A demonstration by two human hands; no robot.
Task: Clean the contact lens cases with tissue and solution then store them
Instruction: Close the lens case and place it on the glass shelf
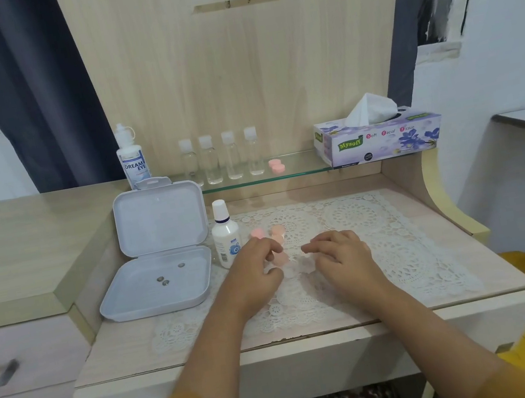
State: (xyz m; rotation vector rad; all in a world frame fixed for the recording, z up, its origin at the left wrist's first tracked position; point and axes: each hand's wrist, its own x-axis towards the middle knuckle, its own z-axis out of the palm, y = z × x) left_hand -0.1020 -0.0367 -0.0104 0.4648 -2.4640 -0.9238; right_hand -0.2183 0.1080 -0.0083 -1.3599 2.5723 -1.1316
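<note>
Pink lens-case caps [277,231] lie beyond my left hand [255,269] and right hand [340,255], both loosely curled, contents unclear; wiping, storing remain.

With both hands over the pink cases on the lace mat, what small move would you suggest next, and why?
Probably reach the right hand up to the tissue box and pull the sheet already sticking out. Neither hand visibly holds a tissue; the left hand is already at the pink cases, and the small solution bottle stands just beside them.
</note>
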